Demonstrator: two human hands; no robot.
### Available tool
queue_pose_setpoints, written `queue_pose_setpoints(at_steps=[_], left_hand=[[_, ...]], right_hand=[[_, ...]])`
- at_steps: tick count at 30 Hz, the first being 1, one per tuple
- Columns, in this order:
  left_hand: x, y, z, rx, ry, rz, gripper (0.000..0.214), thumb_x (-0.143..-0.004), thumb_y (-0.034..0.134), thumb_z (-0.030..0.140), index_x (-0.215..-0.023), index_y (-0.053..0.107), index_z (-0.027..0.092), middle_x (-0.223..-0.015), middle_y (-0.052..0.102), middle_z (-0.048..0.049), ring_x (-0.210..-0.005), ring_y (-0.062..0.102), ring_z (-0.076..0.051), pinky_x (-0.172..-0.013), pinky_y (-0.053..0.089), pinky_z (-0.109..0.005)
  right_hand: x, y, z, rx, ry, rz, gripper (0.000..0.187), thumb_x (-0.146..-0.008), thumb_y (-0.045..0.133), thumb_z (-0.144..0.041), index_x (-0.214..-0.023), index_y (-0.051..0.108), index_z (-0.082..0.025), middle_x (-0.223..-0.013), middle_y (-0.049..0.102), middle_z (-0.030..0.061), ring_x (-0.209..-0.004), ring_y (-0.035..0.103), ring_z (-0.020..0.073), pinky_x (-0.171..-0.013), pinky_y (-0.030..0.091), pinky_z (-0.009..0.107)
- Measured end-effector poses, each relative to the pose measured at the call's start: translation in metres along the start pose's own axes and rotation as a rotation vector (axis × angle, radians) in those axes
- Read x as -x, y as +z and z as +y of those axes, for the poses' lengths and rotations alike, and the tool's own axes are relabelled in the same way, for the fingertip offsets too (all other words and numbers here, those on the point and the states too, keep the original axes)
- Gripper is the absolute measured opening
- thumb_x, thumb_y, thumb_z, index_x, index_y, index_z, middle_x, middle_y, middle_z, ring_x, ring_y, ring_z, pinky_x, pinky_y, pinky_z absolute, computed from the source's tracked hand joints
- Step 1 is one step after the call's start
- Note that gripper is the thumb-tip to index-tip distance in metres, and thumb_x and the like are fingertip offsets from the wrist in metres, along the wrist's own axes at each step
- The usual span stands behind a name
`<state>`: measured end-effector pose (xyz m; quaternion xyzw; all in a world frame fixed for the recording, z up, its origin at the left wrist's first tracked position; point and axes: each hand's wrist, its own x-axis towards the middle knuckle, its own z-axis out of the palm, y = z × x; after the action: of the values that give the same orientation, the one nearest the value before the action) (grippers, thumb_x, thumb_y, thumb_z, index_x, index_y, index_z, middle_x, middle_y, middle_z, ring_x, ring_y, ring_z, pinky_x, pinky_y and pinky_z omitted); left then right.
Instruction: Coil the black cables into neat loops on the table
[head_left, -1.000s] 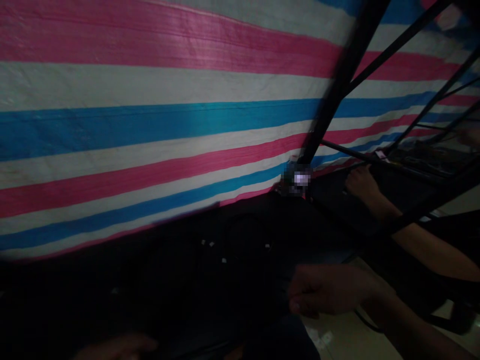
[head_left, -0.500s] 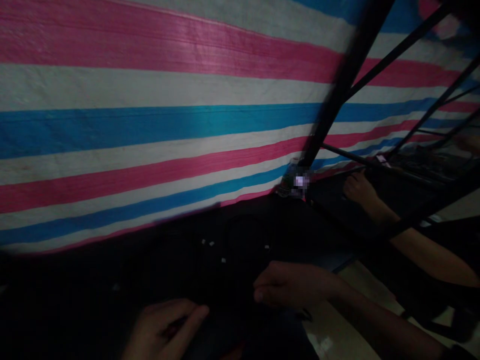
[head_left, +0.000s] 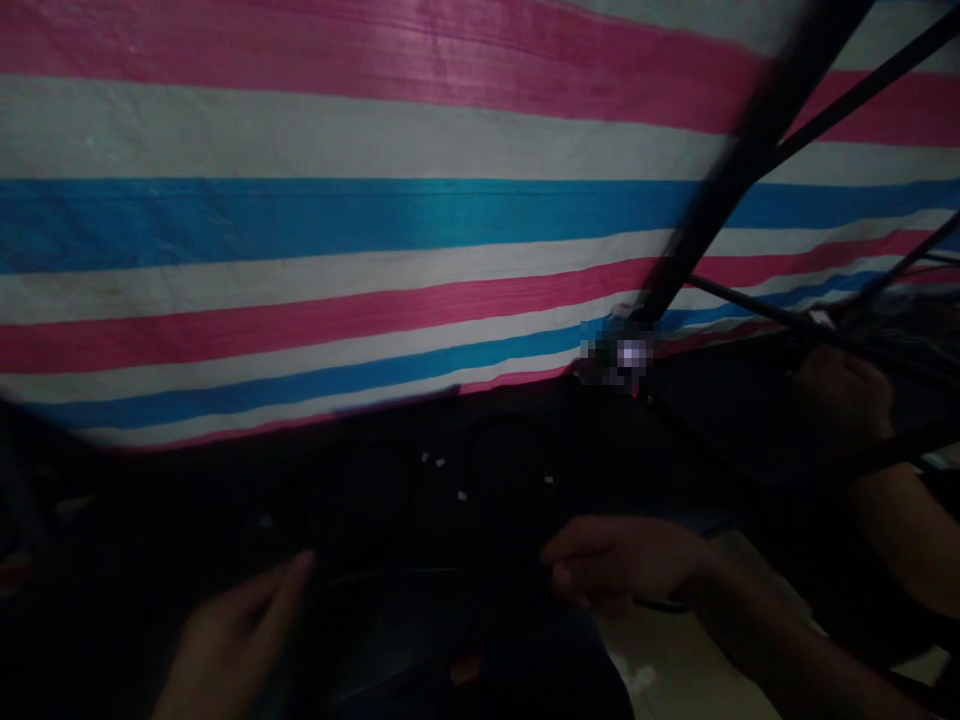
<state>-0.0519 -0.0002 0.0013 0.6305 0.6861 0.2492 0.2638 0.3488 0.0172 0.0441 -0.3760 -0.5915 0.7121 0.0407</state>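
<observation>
My left hand (head_left: 240,630) is at the lower left, blurred, with thumb and forefinger pressed together. Whatever lies between those fingertips is lost in the dark. My right hand (head_left: 626,560) is farther right, palm down, its fingers closed in a pinch on something too dark to name. Beneath its wrist a thin black loop (head_left: 660,605), like a cable, shows against the pale floor. Beyond both hands, black cable-like loops (head_left: 510,418) lie on the dark tabletop (head_left: 600,440). Small white pieces (head_left: 462,496) lie by them.
A striped plastic sheet (head_left: 375,220) hangs behind the table. A black metal frame (head_left: 720,210) slants up at the right, with a pixelated bright object (head_left: 630,353) at its foot. Past it, another person's hand (head_left: 847,390) rests over the dark surface.
My left hand has moved left and slightly up, away from my right hand. The view has shifted, so the frame and the other person's arm appear farther right.
</observation>
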Motion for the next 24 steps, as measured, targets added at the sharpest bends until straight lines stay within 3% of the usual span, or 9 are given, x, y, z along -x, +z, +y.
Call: queue_pose_setpoints(at_steps=[3, 6, 7, 9, 13, 16, 24], left_hand=[[0.005, 0.024, 0.051, 0.061, 0.106, -0.203, 0.046, -0.094, 0.050, 0.053, -0.068, 0.071, 0.022, -0.064, 0.072, -0.0003, -0.064, 0.069, -0.020, -0.059, 0.052, -0.025], [0.019, 0.053, 0.099, 0.149, 0.239, -0.369, 0.039, -0.100, 0.047, 0.042, -0.076, 0.069, 0.022, -0.074, 0.073, -0.0003, -0.070, 0.068, -0.017, -0.067, 0.047, -0.025], [0.024, 0.062, 0.111, 0.181, 0.280, -0.446, 0.036, -0.101, 0.047, 0.040, -0.080, 0.071, 0.022, -0.078, 0.074, -0.0006, -0.074, 0.068, -0.017, -0.069, 0.046, -0.025], [0.030, 0.074, 0.125, 0.218, 0.291, -0.491, 0.034, -0.099, 0.050, 0.038, -0.081, 0.073, 0.021, -0.078, 0.074, -0.0019, -0.074, 0.068, -0.017, -0.068, 0.044, -0.026], [0.028, 0.078, 0.122, 0.274, 0.271, -0.541, 0.034, -0.095, 0.059, 0.040, -0.072, 0.073, 0.019, -0.063, 0.066, 0.0006, -0.060, 0.059, -0.014, -0.057, 0.035, -0.024], [0.025, 0.073, 0.109, 0.263, 0.245, -0.469, 0.039, -0.093, 0.061, 0.041, -0.061, 0.065, 0.018, -0.054, 0.053, 0.0046, -0.053, 0.047, -0.011, -0.052, 0.027, -0.024], [0.023, 0.069, 0.099, 0.337, 0.183, -0.301, 0.044, -0.090, 0.062, 0.042, -0.053, 0.054, 0.019, -0.051, 0.039, 0.0073, -0.051, 0.034, -0.009, -0.049, 0.022, -0.024]], right_hand=[[-0.011, 0.013, 0.003, -0.149, -0.006, 0.001, 0.049, -0.090, 0.064, -0.062, -0.073, 0.053, -0.018, -0.053, 0.041, -0.0087, -0.045, 0.034, 0.0051, -0.042, 0.026, 0.018], [-0.030, 0.025, 0.006, -0.180, -0.026, -0.033, 0.055, -0.086, 0.065, -0.070, -0.074, 0.053, -0.018, -0.052, 0.042, -0.0089, -0.044, 0.036, 0.0052, -0.042, 0.028, 0.018], [-0.036, 0.028, 0.006, -0.180, -0.029, -0.055, 0.057, -0.085, 0.064, -0.073, -0.075, 0.053, -0.018, -0.051, 0.043, -0.0088, -0.043, 0.037, 0.0056, -0.042, 0.030, 0.018], [-0.043, 0.031, 0.007, -0.161, -0.030, -0.080, 0.059, -0.084, 0.062, -0.076, -0.076, 0.054, -0.018, -0.051, 0.043, -0.0087, -0.043, 0.038, 0.0061, -0.042, 0.032, 0.018], [-0.041, 0.030, 0.010, -0.148, 0.017, -0.105, 0.056, -0.087, 0.062, -0.073, -0.078, 0.054, -0.018, -0.053, 0.042, -0.0087, -0.045, 0.038, 0.0059, -0.044, 0.032, 0.018], [-0.036, 0.031, 0.015, -0.175, 0.021, -0.127, 0.053, -0.087, 0.065, -0.070, -0.083, 0.054, -0.018, -0.057, 0.044, -0.0083, -0.048, 0.040, 0.0061, -0.047, 0.033, 0.019], [-0.052, 0.045, 0.021, -0.067, -0.265, -0.061, 0.041, -0.096, 0.062, -0.056, -0.086, 0.058, -0.016, -0.078, 0.063, 0.0013, -0.069, 0.055, 0.0110, -0.070, 0.043, 0.026]])
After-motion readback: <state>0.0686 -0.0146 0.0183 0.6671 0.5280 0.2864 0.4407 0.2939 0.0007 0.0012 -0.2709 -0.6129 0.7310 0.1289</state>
